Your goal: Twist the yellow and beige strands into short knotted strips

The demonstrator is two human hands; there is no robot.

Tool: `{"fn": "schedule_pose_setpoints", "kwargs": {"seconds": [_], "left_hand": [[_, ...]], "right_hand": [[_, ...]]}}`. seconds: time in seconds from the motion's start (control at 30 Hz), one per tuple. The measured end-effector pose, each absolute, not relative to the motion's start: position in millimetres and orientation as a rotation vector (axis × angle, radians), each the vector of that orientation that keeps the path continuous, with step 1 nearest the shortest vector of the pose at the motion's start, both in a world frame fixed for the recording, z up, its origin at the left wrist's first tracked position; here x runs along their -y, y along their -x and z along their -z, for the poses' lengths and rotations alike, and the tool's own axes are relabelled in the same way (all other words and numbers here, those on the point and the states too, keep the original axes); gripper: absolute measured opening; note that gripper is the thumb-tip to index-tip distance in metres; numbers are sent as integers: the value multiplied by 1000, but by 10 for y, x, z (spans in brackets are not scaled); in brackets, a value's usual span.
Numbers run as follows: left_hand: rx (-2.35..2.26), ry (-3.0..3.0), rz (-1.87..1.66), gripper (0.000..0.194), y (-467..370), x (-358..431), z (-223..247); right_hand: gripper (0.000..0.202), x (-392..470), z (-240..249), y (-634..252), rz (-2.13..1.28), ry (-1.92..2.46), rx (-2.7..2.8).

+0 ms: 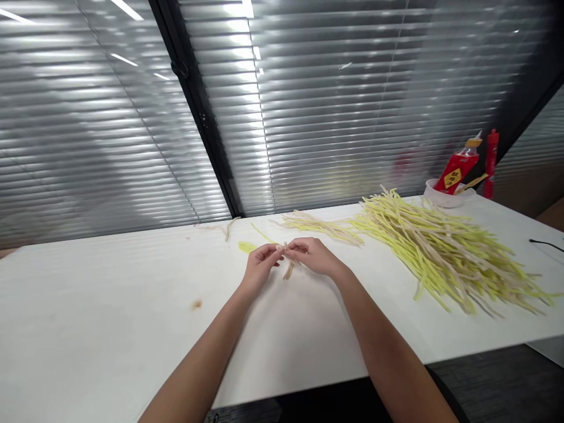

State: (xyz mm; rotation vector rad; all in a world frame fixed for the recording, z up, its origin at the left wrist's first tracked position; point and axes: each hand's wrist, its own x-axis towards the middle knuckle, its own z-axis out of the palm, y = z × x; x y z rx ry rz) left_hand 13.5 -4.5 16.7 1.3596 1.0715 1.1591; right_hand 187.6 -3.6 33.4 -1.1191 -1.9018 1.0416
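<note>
My left hand and my right hand meet over the middle of the white table, each with its fingers pinched. Between their fingertips is a small beige pipe cleaner piece, its short ends hanging below. The fingers partly cover it, so its full shape is hidden. Just beyond my left hand lies a flat yellow shape, which looks like a bent pipe cleaner, with a thin yellow stem slanting behind the fingers.
A big heap of yellow and beige pipe cleaners covers the right side. A smaller bunch and loose beige stems lie at the back. A clear plastic bowl holds a red bottle; a red tube stands beside it.
</note>
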Motion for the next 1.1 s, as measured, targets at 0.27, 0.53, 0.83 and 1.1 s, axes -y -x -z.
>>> {"fn": "schedule_pose_setpoints", "kwargs": {"seconds": [0.27,0.53,0.83,1.1], "left_hand": [[-1021,-1041,-1181,29,-139,43,-174],[-1013,-981,-1146,34,-162,65,-226],[-939,-870,-1188,32,-157,56,-200],[-1003,-943,-1254,35,-172,50,-183]], "right_hand": [[27,32,-339,-1831,-951,1153,1824],[27,19,-340,-1805,-1082,1057,1702],[30,11,-360,-1748,-1323,838,1492],[39,27,-279,-1725,-1311,977,1642]]}}
